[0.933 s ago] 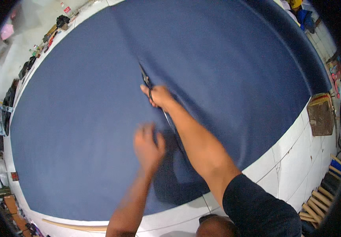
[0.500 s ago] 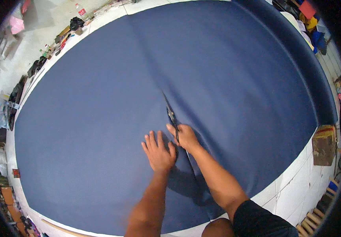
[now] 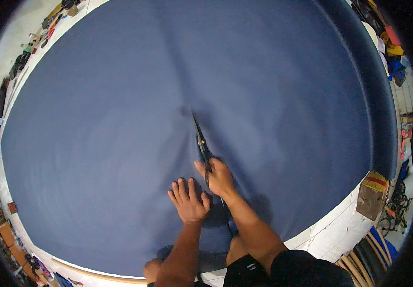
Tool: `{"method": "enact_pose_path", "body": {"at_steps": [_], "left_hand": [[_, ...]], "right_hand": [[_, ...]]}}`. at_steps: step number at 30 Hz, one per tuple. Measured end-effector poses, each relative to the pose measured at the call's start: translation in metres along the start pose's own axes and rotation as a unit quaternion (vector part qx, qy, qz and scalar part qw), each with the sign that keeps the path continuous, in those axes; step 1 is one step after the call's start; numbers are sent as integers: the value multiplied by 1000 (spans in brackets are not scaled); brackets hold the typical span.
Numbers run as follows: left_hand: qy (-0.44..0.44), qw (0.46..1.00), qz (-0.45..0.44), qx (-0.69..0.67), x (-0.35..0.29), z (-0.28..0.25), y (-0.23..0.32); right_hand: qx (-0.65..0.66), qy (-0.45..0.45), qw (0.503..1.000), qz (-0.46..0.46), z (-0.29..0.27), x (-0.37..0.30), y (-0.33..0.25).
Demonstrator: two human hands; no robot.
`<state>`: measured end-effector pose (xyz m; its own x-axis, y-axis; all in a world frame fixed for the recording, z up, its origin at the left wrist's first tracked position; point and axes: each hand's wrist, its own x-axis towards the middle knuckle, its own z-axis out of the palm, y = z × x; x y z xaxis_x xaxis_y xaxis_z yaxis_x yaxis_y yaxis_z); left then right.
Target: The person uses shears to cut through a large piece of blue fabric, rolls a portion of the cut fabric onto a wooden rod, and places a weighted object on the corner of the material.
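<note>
A wide dark blue sheet (image 3: 96, 129) of fabric or leather-like material spreads in front of me. My right hand (image 3: 218, 178) grips large scissors (image 3: 202, 142) with dark handles, their long blade pointing away from me over the sheet. Behind the scissors a cut line runs back toward my body, partly covered by my right forearm. To the left of that line, my left hand (image 3: 188, 203) rests flat on the sheet, fingers spread, holding nothing. The lower blade is largely hidden.
Along the right side lies a thick roll (image 3: 359, 71) of the same material. Near its close end stands a brown block-like box (image 3: 373, 195), with curved light-coloured rods (image 3: 355, 268) below. Assorted clutter lines the left edge. A thin wooden strip (image 3: 98, 276) lies by the near edge.
My view has tilted, so the scene sits lower in the picture. The scissors and both hands have advanced slightly away from me along the sheet. My left hand stays flat.
</note>
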<state>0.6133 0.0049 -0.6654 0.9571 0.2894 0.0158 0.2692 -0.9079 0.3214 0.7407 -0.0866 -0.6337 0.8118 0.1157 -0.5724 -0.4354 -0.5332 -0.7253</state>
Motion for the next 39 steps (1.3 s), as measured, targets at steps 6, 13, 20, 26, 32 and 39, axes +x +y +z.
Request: {"method": "enact_pose_path", "body": {"at_steps": [6,13,20,26,32,39], "left_hand": [[-26,1000,4,-3,1,2,-2],[-28,999,-10,12,-2,4,-6],[-34,999,22,0,-4,6,-7],[-17,1000,-4,-9,14,-11,-3],[163,984,-23,-60,313,-29,-40],[101,989,-72,85,445,8,-54]], "right_hand": [[13,26,999,-22,-4,102,-60],[55,32,994,-93,3,133,-64],[70,0,994,-85,-8,229,-134],[28,29,995,-92,-4,235,-139],[27,43,997,-63,-8,239,-141],[43,65,994,-76,-3,229,-153]]}}
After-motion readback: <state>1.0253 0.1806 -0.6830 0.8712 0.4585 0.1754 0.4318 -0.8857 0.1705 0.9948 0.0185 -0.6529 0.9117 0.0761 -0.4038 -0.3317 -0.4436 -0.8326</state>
